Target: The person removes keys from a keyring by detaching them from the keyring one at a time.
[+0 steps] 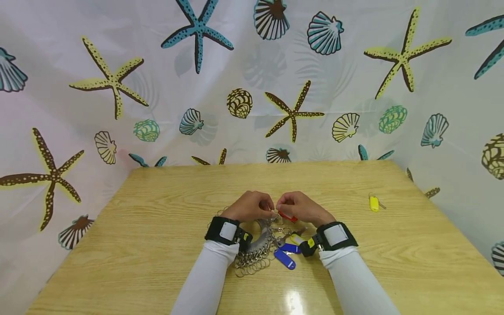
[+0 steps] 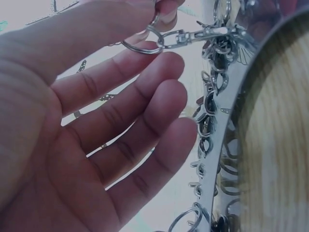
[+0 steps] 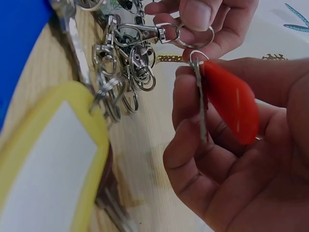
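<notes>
My left hand pinches a split ring between thumb and index finger, its other fingers loosely extended. That ring joins a swivel clasp on a large flat metal hoop, whose edge is lined with clasps and small rings. Just to the right, my right hand grips a red key tag together with a key. The tag's small wire ring stands right by the split ring in the right wrist view. Both hands are close together above the hoop's far right side.
Two blue key tags lie right of the hoop, with keys near them. A yellow key tag with a white label lies under my right wrist. Farther right on the wooden table is another yellow tag with a key.
</notes>
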Available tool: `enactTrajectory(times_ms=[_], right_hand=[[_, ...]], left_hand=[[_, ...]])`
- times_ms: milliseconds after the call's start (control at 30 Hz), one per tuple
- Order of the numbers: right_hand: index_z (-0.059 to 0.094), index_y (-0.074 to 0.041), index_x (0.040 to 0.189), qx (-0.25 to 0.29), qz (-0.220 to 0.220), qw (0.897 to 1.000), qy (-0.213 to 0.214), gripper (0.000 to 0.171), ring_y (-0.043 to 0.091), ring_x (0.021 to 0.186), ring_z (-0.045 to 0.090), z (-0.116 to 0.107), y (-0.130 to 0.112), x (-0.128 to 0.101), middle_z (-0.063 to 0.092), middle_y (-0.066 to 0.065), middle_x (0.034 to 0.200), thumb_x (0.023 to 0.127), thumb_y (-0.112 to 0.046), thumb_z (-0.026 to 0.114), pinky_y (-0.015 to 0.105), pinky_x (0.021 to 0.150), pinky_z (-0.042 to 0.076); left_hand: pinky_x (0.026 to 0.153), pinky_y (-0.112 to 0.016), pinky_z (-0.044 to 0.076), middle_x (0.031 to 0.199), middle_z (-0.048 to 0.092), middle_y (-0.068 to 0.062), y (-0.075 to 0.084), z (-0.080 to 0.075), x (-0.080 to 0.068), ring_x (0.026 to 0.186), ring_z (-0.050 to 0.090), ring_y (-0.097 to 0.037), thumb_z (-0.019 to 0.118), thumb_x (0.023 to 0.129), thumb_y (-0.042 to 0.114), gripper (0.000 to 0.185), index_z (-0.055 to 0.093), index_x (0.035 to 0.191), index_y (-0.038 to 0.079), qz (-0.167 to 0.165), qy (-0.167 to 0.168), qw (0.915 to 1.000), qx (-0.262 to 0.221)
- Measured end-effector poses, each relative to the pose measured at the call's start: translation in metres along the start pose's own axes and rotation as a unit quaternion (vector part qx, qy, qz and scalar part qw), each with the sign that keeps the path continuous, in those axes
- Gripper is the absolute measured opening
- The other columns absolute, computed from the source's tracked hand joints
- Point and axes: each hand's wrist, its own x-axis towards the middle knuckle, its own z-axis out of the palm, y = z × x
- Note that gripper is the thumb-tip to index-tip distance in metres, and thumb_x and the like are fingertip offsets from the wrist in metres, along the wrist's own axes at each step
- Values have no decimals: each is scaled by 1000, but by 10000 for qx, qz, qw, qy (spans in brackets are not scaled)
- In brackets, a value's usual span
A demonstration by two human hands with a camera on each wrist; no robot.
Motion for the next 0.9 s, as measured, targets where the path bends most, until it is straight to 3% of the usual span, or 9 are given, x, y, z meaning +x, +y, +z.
enactTrajectory(times_ms=[433, 667, 900], right_hand=[[63, 2, 103, -128, 19, 9995, 281, 17, 18, 76, 55, -4, 0, -1, 64, 8, 92, 98, -12, 55, 30, 64, 45], [63, 5, 105, -53, 1, 9981, 617, 20, 20, 76, 58, -14, 3, -5, 67, 12, 91, 98, -13, 56, 31, 63, 47], [62, 3, 107, -215, 297, 9946, 966, 23, 21, 80, 59, -33, 13, -12, 66, 12, 93, 99, -17, 55, 30, 65, 48]], left_hand=[[64, -24, 50, 78, 67, 3, 0, 1, 1, 69, 62, -7, 74, 87, 22, 15, 67, 93, 11, -9, 66, 10000, 31], [65, -25, 50, 78, 67, 2, 0, 1, 1, 69, 62, -8, 74, 87, 18, 15, 69, 96, 8, 90, 83, 9999, -72], [66, -25, 50, 80, 66, 3, 1, 3, -1, 72, 61, -8, 73, 87, 16, 14, 68, 95, 6, 277, 132, 9995, 75]])
